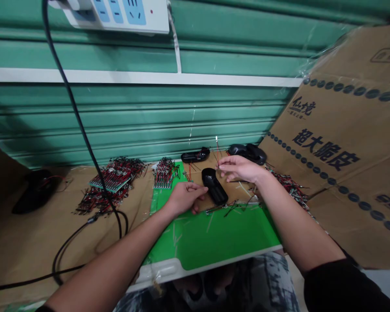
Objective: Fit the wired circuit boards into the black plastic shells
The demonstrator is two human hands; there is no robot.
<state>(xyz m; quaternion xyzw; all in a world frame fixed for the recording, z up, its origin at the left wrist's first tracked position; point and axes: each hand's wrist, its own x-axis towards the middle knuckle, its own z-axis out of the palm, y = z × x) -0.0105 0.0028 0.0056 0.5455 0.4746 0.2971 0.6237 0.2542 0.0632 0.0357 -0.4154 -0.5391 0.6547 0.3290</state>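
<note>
My left hand (186,197) rests on the green board (214,238), fingers curled, its fingertips against the near side of a black oval plastic shell (214,186). Just right of the shell's far end, my right hand (240,168) pinches thin red and black wires (218,151) that rise to a small white tip (216,138). More loose wires (230,208) lie on the board beside the shell.
Piles of small circuit boards with red and black leads (113,180) (164,173) lie at left on brown cardboard. Other black shells (195,154) (247,151) sit at the back. A cardboard box (344,143) leans at right. A black cable (84,143) hangs from a power strip (117,15).
</note>
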